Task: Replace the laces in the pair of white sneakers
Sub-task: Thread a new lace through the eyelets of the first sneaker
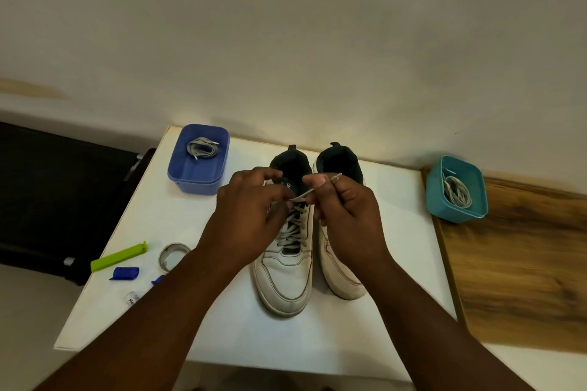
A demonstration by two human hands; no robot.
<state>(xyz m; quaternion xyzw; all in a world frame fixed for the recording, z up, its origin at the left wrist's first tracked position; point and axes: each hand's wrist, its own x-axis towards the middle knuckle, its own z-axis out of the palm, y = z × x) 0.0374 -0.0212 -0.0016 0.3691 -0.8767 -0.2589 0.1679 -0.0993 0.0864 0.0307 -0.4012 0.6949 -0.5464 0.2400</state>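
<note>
Two white sneakers stand side by side on a white table (238, 336), toes toward me. The left sneaker (284, 282) is laced with a grey lace (293, 230) up its front. The right sneaker (340, 270) shows no lace; my hand covers its upper part. My left hand (247, 216) pinches the lace near the top eyelets. My right hand (346, 209) grips the lace's free end, which sticks up past my thumb. A blue tub (198, 181) at the back left holds a coiled grey lace (201, 148). A teal tub (455, 209) at the right holds more laces (457, 190).
At the table's left front lie a green clip (119, 257), a tape ring (173, 255), a small blue piece (125, 273) and a small labelled tube (130, 299). A wooden surface (521, 263) adjoins on the right, a black seat (57, 194) on the left, a wall behind.
</note>
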